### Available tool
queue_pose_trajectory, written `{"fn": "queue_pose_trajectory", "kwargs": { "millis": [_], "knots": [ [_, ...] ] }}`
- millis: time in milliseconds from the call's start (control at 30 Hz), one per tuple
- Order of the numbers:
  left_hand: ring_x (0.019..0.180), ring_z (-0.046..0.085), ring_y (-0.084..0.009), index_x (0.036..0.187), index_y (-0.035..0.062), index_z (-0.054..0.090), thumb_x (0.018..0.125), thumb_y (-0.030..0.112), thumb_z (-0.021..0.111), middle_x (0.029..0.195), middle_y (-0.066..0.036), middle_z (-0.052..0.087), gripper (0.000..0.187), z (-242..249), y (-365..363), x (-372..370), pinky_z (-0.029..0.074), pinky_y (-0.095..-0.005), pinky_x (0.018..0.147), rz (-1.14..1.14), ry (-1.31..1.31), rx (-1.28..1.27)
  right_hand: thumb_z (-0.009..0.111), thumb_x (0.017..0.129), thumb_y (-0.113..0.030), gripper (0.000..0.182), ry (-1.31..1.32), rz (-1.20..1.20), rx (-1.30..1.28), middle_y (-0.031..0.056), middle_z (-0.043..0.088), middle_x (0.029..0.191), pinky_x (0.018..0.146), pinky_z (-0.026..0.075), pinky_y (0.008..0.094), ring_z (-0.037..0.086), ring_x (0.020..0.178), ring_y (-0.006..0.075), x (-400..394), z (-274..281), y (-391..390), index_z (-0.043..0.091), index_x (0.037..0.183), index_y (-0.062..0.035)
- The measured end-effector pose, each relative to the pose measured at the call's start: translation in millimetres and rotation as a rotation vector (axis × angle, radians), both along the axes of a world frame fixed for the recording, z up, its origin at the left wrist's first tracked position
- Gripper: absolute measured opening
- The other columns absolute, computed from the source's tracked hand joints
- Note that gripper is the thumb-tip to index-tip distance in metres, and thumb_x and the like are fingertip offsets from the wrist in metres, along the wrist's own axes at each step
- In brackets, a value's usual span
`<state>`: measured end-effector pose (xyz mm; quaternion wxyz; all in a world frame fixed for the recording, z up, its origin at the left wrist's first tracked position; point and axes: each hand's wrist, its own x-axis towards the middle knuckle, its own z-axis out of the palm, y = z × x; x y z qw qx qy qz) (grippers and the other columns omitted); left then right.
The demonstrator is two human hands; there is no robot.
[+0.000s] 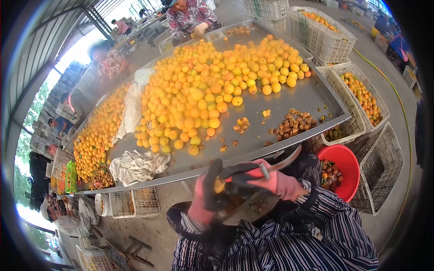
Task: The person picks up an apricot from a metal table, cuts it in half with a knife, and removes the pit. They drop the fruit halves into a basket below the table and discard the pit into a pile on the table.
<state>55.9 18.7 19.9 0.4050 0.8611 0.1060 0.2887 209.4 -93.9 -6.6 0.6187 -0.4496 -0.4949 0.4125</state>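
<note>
My left hand (205, 192), in a pink and black glove, is closed around a yellow-orange apricot (219, 185) in front of the metal table's near edge. Close beside it, my right hand (275, 180), gloved the same way, is closed on a small metal tool (264, 171); its working end is hidden or blurred. Beyond my hands, a big heap of apricots (194, 95) covers much of the metal table (253, 149). Brown, wet-looking pieces (296, 124), perhaps stones, lie near the table's right corner.
Right of my lap stands a red bucket (350, 174) with fruit pieces inside. Plastic crates (379, 167) line the right side, some with fruit. A crumpled white cloth (138, 167) lies on the table. Opposite, a person (192, 20) handles fruit; others sit farther left.
</note>
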Motion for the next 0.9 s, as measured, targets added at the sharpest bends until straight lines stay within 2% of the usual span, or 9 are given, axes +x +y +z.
{"fn": "queue_pose_trajectory", "kwargs": {
  "millis": [167,233,367,400,500,600,700,800,900],
  "knots": [
    [0.063,0.056,-0.0157,0.112,-0.0022,0.053,0.085,0.021,0.054,0.081,-0.007,0.063,0.035,-33,19,8,0.043,-0.0273,0.057,0.254,0.087,-0.285,0.070,0.068,-0.016,0.060,-0.677,-0.016,0.167,0.0170,0.055,0.099,0.072,0.047,0.0352,0.058,0.083,0.0319,-24,20,12,0.046,0.121,-0.0014],
    [0.058,0.052,-0.0149,0.090,-0.0011,0.064,0.090,0.032,0.045,0.074,-0.005,0.061,0.038,-20,18,20,0.041,-0.0259,0.056,0.566,-0.028,-0.989,0.072,0.064,-0.023,0.066,-0.824,-0.067,0.140,0.0150,0.054,0.094,0.068,0.047,0.0372,0.057,0.078,0.0327,-35,14,12,0.046,0.121,-0.0025],
    [0.062,0.056,-0.0142,0.082,-0.0012,0.065,0.091,0.039,0.039,0.071,-0.008,0.062,0.049,-32,11,20,0.044,-0.0274,0.060,0.596,-0.094,-0.861,0.071,0.067,-0.020,0.065,-0.982,-0.001,0.026,0.0172,0.055,0.098,0.076,0.046,0.0361,0.056,0.089,0.0326,-22,20,17,0.043,0.123,-0.0020],
    [0.069,0.060,-0.0160,0.100,-0.0014,0.057,0.090,0.017,0.045,0.086,-0.008,0.065,0.024,-42,17,9,0.048,-0.0293,0.065,0.450,0.118,-0.513,0.069,0.069,-0.017,0.060,-0.742,0.038,0.097,0.0146,0.057,0.094,0.075,0.046,0.0348,0.058,0.087,0.0293,-11,21,16,0.045,0.121,-0.0021],
    [0.080,0.062,-0.0218,0.117,-0.0012,0.048,0.090,0.018,0.044,0.096,-0.009,0.065,0.034,5,-9,13,0.047,-0.0330,0.073,0.027,-0.258,0.312,0.067,0.074,-0.009,0.040,-0.138,0.073,-0.018,0.0134,0.062,0.103,0.084,0.046,0.0301,0.059,0.096,0.0216,10,23,4,0.055,0.111,-0.0009],
    [0.096,0.057,-0.0275,0.128,0.0014,0.038,0.082,0.027,0.055,0.113,-0.012,0.059,0.055,-1,5,-14,0.044,-0.0343,0.082,-0.139,0.151,0.062,0.068,0.073,-0.011,0.038,0.111,0.085,-0.133,0.0130,0.062,0.102,0.083,0.046,0.0308,0.060,0.094,0.0240,12,9,0,0.057,0.109,-0.0011],
    [0.101,0.054,-0.0226,0.123,0.0031,0.046,0.077,0.027,0.061,0.116,-0.009,0.055,0.054,-10,9,-13,0.040,-0.0294,0.085,-0.182,0.390,0.210,0.064,0.077,-0.017,0.038,-0.397,0.244,0.128,0.0132,0.061,0.096,0.074,0.048,0.0335,0.060,0.087,0.0259,3,19,11,0.051,0.111,-0.0054],
    [0.078,0.057,-0.0305,0.116,-0.0015,0.048,0.059,0.018,0.075,0.081,-0.012,0.056,0.066,-50,20,-15,0.045,-0.0389,0.069,0.015,0.302,0.324,0.066,0.066,-0.017,0.062,-1.005,0.153,-0.057,0.0104,0.053,0.081,0.068,0.047,0.0365,0.057,0.074,0.0267,-29,28,11,0.044,0.123,-0.0035],
    [0.070,0.058,-0.0200,0.109,-0.0014,0.051,0.080,0.031,0.058,0.082,-0.010,0.059,0.044,-50,9,6,0.047,-0.0294,0.062,0.202,-0.094,-0.997,0.065,0.064,-0.020,0.067,-1.158,-0.083,0.137,0.0133,0.052,0.083,0.068,0.047,0.0353,0.056,0.078,0.0263,-39,-2,23,0.041,0.124,-0.0019]
  ]
}}
